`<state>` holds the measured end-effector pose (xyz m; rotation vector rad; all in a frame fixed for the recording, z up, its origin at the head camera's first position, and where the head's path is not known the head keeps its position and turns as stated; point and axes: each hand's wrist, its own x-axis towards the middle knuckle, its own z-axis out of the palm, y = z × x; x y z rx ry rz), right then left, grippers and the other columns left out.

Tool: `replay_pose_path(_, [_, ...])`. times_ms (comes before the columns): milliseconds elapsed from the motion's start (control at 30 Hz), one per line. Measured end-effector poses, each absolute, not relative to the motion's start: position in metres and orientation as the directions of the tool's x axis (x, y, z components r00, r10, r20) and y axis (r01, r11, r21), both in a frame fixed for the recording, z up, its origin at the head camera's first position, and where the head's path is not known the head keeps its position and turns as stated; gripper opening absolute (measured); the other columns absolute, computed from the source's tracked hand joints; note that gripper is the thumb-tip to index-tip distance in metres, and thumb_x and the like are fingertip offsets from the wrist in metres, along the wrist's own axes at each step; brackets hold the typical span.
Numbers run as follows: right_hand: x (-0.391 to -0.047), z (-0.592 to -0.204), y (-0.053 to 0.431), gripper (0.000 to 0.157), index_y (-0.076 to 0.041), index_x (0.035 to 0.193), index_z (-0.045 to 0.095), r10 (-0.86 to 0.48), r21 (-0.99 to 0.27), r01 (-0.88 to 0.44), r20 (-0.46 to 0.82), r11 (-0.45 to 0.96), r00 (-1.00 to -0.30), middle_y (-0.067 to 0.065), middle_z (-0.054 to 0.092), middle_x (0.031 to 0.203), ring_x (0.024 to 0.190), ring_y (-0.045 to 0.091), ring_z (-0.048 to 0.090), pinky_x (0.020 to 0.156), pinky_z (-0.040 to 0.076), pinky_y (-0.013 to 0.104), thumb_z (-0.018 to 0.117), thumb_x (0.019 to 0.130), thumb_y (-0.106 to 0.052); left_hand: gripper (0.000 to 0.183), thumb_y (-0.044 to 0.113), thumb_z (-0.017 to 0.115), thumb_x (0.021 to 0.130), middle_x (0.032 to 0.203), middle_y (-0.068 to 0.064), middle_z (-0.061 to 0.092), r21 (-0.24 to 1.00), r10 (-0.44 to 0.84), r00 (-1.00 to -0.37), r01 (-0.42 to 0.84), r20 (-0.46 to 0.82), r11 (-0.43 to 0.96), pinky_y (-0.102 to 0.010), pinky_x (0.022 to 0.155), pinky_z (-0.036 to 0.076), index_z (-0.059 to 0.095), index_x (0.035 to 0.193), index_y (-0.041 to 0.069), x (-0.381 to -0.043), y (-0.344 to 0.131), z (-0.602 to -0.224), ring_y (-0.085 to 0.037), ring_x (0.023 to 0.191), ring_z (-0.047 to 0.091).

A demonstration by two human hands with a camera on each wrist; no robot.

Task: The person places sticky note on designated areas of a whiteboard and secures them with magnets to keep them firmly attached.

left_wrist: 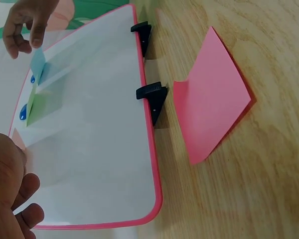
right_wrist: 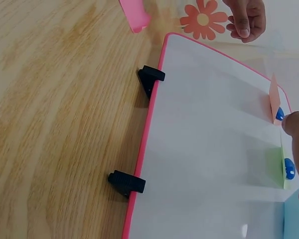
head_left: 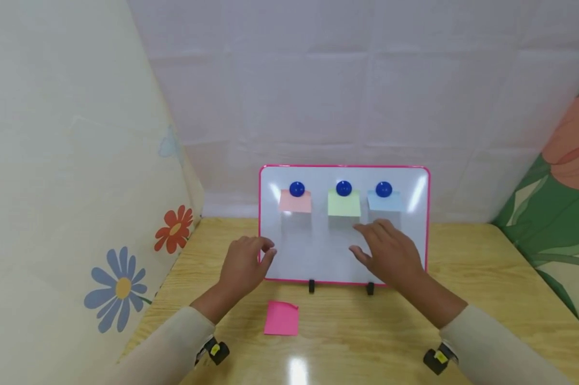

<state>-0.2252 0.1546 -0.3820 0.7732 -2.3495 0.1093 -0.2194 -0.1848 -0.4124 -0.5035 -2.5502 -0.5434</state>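
Observation:
A small whiteboard (head_left: 309, 251) with a pink frame stands tilted on the table. Three sticky notes hang along its upper part: salmon (head_left: 295, 203), green (head_left: 344, 207) and blue (head_left: 385, 202). A round blue magnet (head_left: 344, 187) sits at the top of the green note, and the other two notes have one each. My left hand (head_left: 243, 263) hovers by the board's left edge, fingers loosely bent and holding nothing. Below the blue note, in front of the board, my right hand (head_left: 389, 253) has thumb and fingers apart, nothing between them.
On the wooden table (head_left: 222, 353), a bright pink sticky note (head_left: 282, 320) lies before the board, its top edge curled up. Two black clip feet (head_left: 311, 286) support the board's lower edge. Behind hangs a pale cloth (head_left: 299, 96); flower-printed panels (head_left: 123, 287) flank both sides.

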Motion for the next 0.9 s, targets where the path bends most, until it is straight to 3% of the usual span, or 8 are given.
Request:
replay_pose_path(233, [-0.216, -0.384, 0.166, 0.06, -0.007, 0.131, 0.065, -0.454, 0.055, -0.504, 0.526, 0.862, -0.719, 0.012, 0.07, 0.112, 0.105, 0.03, 0.064, 0.067, 0.059, 0.038, 0.083, 0.086, -0.042, 0.01, 0.021, 0.076, 0.095, 0.09, 0.006, 0.073, 0.287, 0.266, -0.815, 0.457, 0.516, 0.842, -0.042, 0.078, 0.046, 0.075, 0.101, 0.013, -0.216, -0.183, -0.414, -0.019, 0.084, 0.061])
replay_pose_path(500, [-0.205, -0.387, 0.177, 0.053, -0.008, 0.127, 0.067, -0.433, 0.025, -0.465, 0.413, 0.885, -0.801, 0.012, 0.071, 0.114, 0.104, 0.032, 0.067, 0.066, 0.059, 0.04, 0.08, 0.089, -0.043, 0.01, 0.024, 0.075, 0.095, 0.09, 0.008, 0.073, 0.296, 0.265, -0.875, 0.399, 0.405, 0.868, -0.041, 0.085, 0.048, 0.076, 0.101, 0.016, -0.209, -0.183, -0.418, -0.016, 0.085, 0.061])
replay_pose_path(900, [-0.191, -0.388, 0.21, 0.047, -0.008, 0.123, 0.069, -0.422, -0.018, -0.444, 0.278, 0.896, -0.863, 0.008, 0.072, 0.11, 0.101, 0.028, 0.067, 0.062, 0.056, 0.036, 0.077, 0.091, -0.041, 0.005, 0.017, 0.078, 0.092, 0.084, 0.01, 0.069, 0.316, 0.346, -0.902, 0.417, 0.259, 0.852, -0.042, 0.083, 0.05, 0.074, 0.095, 0.016, -0.2, -0.186, -0.428, -0.016, 0.082, 0.064])
